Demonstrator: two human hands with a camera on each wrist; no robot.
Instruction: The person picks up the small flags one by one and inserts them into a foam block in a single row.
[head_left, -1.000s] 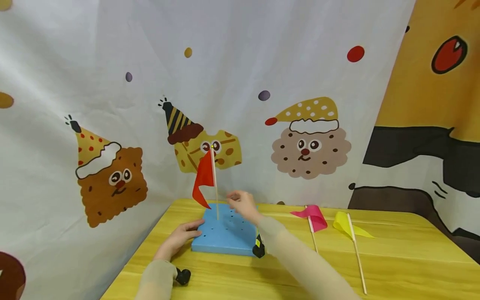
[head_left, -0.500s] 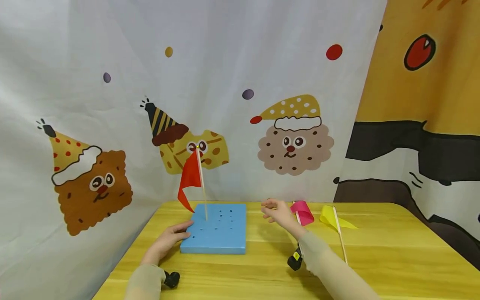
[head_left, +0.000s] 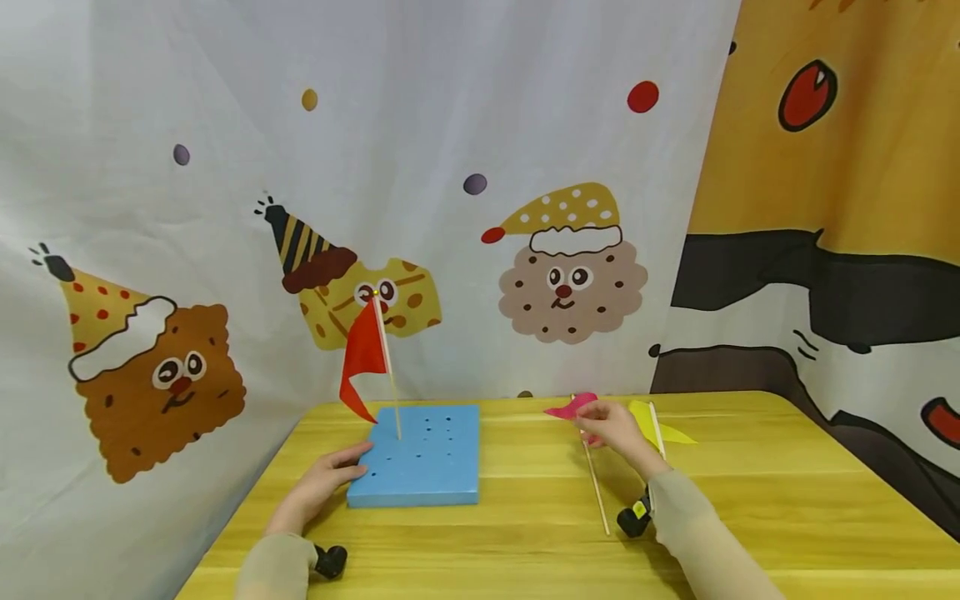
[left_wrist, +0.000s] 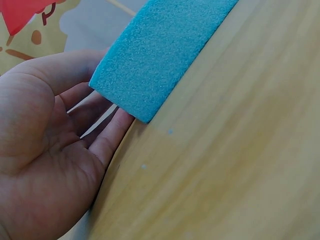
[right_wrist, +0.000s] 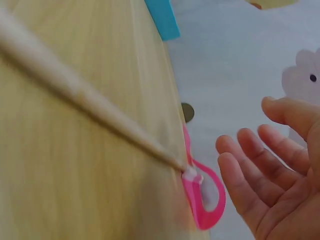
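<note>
A red flag [head_left: 363, 354] on a thin stick stands upright in the blue foam block [head_left: 414, 483], which has several small holes in its top. At the block's left edge my left hand [head_left: 318, 483] rests with its extended fingers touching the side; the left wrist view shows the palm facing the foam corner. My right hand [head_left: 618, 429] hovers over the pink flag [head_left: 572, 407], and its stick [head_left: 597, 487] lies on the table pointing toward me. In the right wrist view the fingers [right_wrist: 255, 160] are spread and apart from the flag, holding nothing.
A yellow flag [head_left: 677, 433] lies on the wooden table [head_left: 540, 542], just right of my right hand and partly hidden by it. Behind the table hangs a white cloth [head_left: 420, 167] printed with cartoon biscuits.
My right hand has moved right, from beside the red flag to above the pink flag. My left hand stays at the block's edge. The head view has turned slightly right.
</note>
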